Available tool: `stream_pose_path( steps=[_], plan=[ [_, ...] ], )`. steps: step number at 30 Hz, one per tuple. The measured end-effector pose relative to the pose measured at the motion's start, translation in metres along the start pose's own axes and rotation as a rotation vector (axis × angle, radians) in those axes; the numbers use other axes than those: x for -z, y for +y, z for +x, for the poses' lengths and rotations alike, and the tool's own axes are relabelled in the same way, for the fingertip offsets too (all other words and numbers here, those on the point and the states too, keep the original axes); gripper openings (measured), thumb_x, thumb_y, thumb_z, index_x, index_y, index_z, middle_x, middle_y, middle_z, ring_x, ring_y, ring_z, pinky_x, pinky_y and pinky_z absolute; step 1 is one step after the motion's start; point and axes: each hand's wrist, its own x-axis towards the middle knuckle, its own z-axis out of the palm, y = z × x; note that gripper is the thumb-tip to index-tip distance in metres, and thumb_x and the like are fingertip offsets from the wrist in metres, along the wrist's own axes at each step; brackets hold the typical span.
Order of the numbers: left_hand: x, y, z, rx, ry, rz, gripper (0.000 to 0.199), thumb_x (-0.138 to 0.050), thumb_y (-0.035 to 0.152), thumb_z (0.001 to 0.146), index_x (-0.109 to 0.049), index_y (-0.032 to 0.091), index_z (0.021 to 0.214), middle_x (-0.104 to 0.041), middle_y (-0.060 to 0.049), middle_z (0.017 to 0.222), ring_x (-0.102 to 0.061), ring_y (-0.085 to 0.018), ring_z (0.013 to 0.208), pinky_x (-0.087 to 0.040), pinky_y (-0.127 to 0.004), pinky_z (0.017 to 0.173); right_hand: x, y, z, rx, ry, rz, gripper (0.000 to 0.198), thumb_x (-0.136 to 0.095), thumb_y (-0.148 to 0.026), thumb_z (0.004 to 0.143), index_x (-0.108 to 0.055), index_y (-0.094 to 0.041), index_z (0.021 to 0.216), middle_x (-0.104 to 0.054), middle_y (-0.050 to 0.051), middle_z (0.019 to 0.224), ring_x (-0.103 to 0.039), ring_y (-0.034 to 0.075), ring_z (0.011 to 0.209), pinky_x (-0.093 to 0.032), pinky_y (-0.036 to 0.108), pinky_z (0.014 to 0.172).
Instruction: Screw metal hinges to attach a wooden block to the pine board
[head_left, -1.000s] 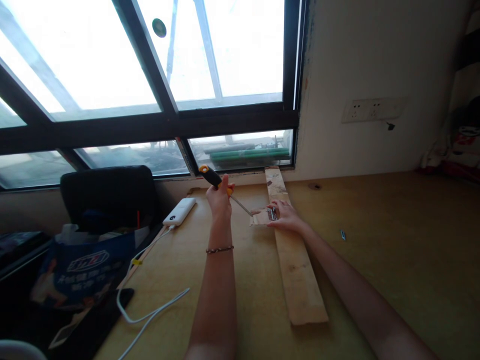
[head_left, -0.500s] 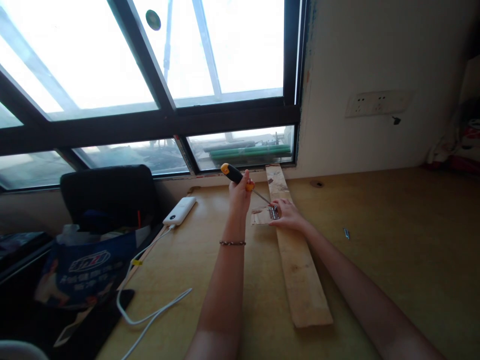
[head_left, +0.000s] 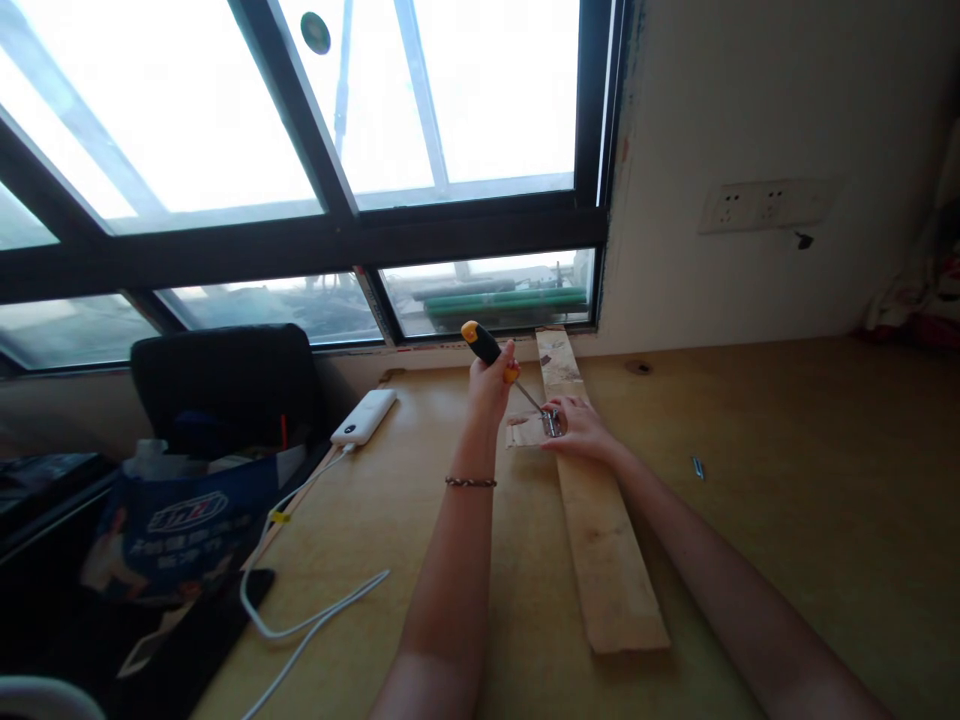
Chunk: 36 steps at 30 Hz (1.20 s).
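Gripping the screwdriver (head_left: 484, 345) by its black and yellow handle, I had the fingers of my left hand (head_left: 491, 385) curled round it, thumb uppermost along the handle, which likely helped to steer the slanting shaft. Its tip met the far edge of the metal fitting (head_left: 553, 424); whether it sat in a screw, I could not tell. That fitting lay at the right end of a short piece of wood (head_left: 525, 430), set crosswise over the long board (head_left: 611, 560), with its left end jutting beyond the board's edge.

My right hand (head_left: 581, 428) rested on the board, thumb on the near side and fingers on the far side, pinching the short piece with the fitting between them. I judged that this grip stopped both from sliding under the tool and left the metal face uncovered for the tip. The board lay flat along the table (head_left: 787, 560), its far end by the window (head_left: 491, 295), probably giving a firm base. Well apart to the right lay a small metal part (head_left: 698, 468), out of my arms' way. A white power bank (head_left: 365, 417) sat at the left edge, its cable (head_left: 319, 625) looping well clear of the wood.
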Motion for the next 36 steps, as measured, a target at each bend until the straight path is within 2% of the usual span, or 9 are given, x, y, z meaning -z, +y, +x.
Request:
stream_pose_path(
  steps=[5,10,15,22,29,33,36],
  plan=[
    [-0.004,-0.002,-0.001,-0.026,-0.016,0.048,0.031,-0.075,0.03,0.061,-0.048,0.015,0.062,-0.045,0.005,0.054,-0.046,-0.004,0.05,-0.038,-0.019,0.052,0.001,-0.002,0.0,-0.005,-0.001,0.004,0.07,-0.074,-0.047,0.055,-0.052,-0.023,0.117,-0.053,0.007,0.121,-0.045,0.026,0.113,-0.032,0.039,0.096],
    [-0.005,-0.005,-0.003,-0.047,-0.084,0.115,0.03,-0.074,0.032,0.061,-0.049,0.015,0.063,-0.045,0.005,0.054,-0.046,-0.005,0.051,-0.04,-0.019,0.053,0.002,-0.002,0.0,-0.008,-0.005,0.0,0.072,-0.074,-0.05,0.054,-0.053,-0.022,0.117,-0.053,0.007,0.121,-0.044,0.026,0.113,-0.031,0.04,0.097],
    [-0.002,-0.007,-0.004,-0.074,-0.147,0.258,0.026,-0.072,0.032,0.063,-0.054,0.014,0.065,-0.052,0.002,0.056,-0.05,-0.007,0.052,-0.041,-0.02,0.054,0.002,-0.002,0.0,0.002,-0.007,0.001,0.072,-0.073,-0.052,0.055,-0.053,-0.023,0.117,-0.053,0.006,0.122,-0.043,0.026,0.114,-0.031,0.04,0.097],
    [0.001,-0.011,0.002,-0.115,-0.104,0.43,0.032,-0.077,0.029,0.055,-0.053,0.015,0.07,-0.053,0.003,0.058,-0.054,-0.01,0.052,-0.041,-0.023,0.052,0.002,-0.003,0.0,-0.005,-0.004,0.003,0.071,-0.074,-0.052,0.054,-0.054,-0.024,0.116,-0.054,0.006,0.121,-0.044,0.026,0.113,-0.031,0.041,0.097],
    [0.007,-0.01,0.006,-0.232,-0.022,0.717,0.033,-0.079,0.03,0.051,-0.051,0.016,0.062,-0.044,0.006,0.053,-0.041,-0.008,0.051,-0.029,-0.02,0.048,0.001,-0.002,0.0,-0.004,-0.001,-0.004,0.071,-0.074,-0.051,0.055,-0.054,-0.023,0.117,-0.053,0.007,0.122,-0.044,0.027,0.114,-0.031,0.041,0.098],
    [0.004,-0.001,0.001,-0.253,-0.001,0.717,0.041,-0.083,0.023,0.042,-0.05,0.017,0.065,-0.049,0.006,0.057,-0.046,-0.009,0.057,-0.031,-0.019,0.051,0.001,-0.001,0.001,-0.009,-0.004,-0.012,0.071,-0.073,-0.052,0.055,-0.054,-0.023,0.116,-0.053,0.006,0.122,-0.044,0.027,0.114,-0.031,0.041,0.098],
    [0.002,0.002,-0.002,-0.185,-0.058,0.639,0.045,-0.081,0.021,0.043,-0.049,0.017,0.074,-0.058,0.002,0.065,-0.055,-0.012,0.063,-0.038,-0.021,0.057,0.001,-0.001,0.001,-0.009,-0.006,-0.019,0.071,-0.073,-0.053,0.055,-0.054,-0.023,0.116,-0.053,0.007,0.123,-0.044,0.027,0.114,-0.032,0.041,0.097]
  ],
)
